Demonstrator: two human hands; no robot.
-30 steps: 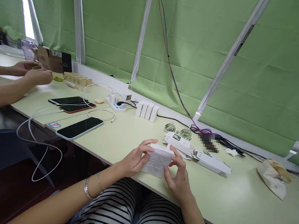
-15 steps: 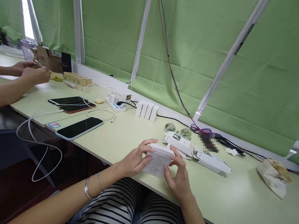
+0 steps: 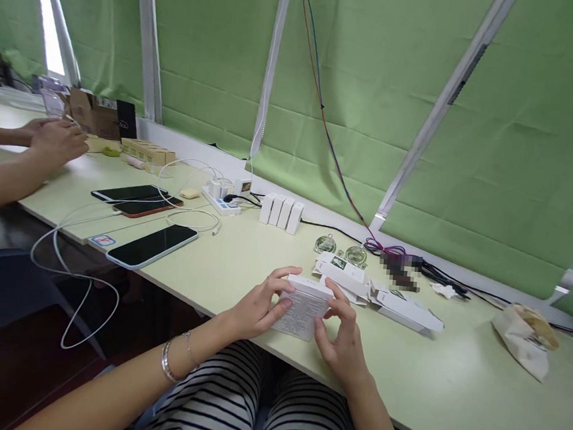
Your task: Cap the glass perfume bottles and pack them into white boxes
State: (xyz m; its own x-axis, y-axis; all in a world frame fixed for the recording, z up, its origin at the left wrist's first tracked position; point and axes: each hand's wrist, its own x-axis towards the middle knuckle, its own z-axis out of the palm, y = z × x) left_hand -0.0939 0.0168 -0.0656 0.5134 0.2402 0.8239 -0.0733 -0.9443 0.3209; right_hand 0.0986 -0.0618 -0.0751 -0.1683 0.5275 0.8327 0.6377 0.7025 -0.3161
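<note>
A small white printed carton (image 3: 300, 314) is held upright between both hands near the table's front edge, its text-covered side facing me. My left hand (image 3: 261, 306) grips its left side, the thumb on the printed face and fingers along the top. My right hand (image 3: 344, 330) closes on the right side, with thumb and fingertips at the edge. Just behind lie two opened white cartons, one (image 3: 344, 277) with a green picture and another (image 3: 406, 311) lying flat with flaps out. Beyond them are two round clear glass bottles (image 3: 325, 244), the second bottle (image 3: 356, 255) to the right.
Several white boxes (image 3: 280, 213) stand in a row by the wall. Leftward are phones (image 3: 152, 246), white cables and a power strip (image 3: 221, 200). Another person's hands (image 3: 56, 145) work at far left. A cloth bag (image 3: 521, 339) and bundled wires (image 3: 441, 279) lie on the right.
My hands and the carton stay in place. At far left the other person's hands have shifted slightly leftward and closer together.
</note>
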